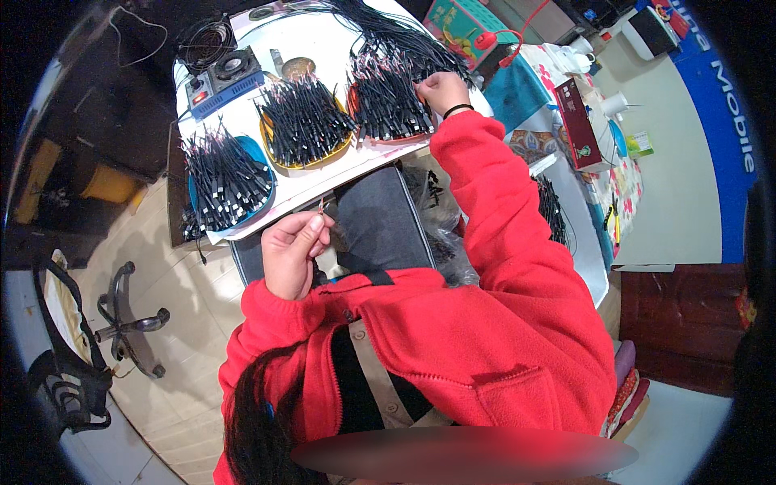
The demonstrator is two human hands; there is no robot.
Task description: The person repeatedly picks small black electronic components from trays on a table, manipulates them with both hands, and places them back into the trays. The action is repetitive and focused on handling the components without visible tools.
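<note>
My left hand (295, 250) is in front of the table edge, closed in a pinch. Short, thin wire ends (322, 207) stick up between its thumb and forefinger; the rest is hidden by the fingers. My right hand (446, 93) reaches to the right side of a red tray (406, 140), its fingers curled against a pile of black cables (392, 101). What exactly those fingers grip is hidden. Left of it, a yellow tray (311, 165) holds more black cables (301, 121) with pinkish wire ends. A blue tray (263, 158) at the table's left corner carries another pile with light plugs.
Behind the blue tray stands a blue device (226, 85) with a lit red switch, beside a black fan (207, 44). A round brown tin (298, 68) sits behind the yellow tray. Long black cables (380, 28) cover the far right. A wheeled chair base (125, 319) is on the floor.
</note>
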